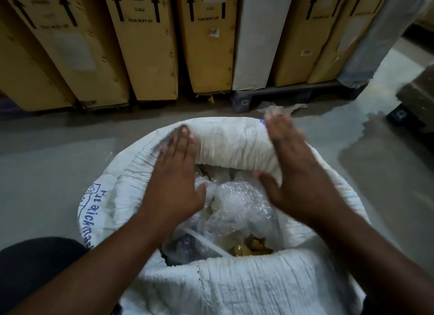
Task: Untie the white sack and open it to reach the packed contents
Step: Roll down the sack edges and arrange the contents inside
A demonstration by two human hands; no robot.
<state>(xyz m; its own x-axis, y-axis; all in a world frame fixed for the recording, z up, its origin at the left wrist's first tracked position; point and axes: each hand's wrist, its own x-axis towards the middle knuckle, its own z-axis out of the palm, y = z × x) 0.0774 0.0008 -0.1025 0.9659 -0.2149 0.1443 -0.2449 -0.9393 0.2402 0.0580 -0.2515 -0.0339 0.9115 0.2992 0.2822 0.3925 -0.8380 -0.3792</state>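
The untying is judged done: the white woven plastic sack point(234, 145) stands open, its rolled far rim pressed under the flat left hand point(173, 173), with the straight-fingered right hand point(298, 173) alongside. Clear bubble-wrapped contents point(239, 202) lie between both hands; the rim should next be pushed lower.

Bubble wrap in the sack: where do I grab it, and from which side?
Take the bubble wrap by its bunched top, coming straight down through the mouth of the sack. The rolled rim rings it, blocking the sides; the loose crumpled film allows a pinch.
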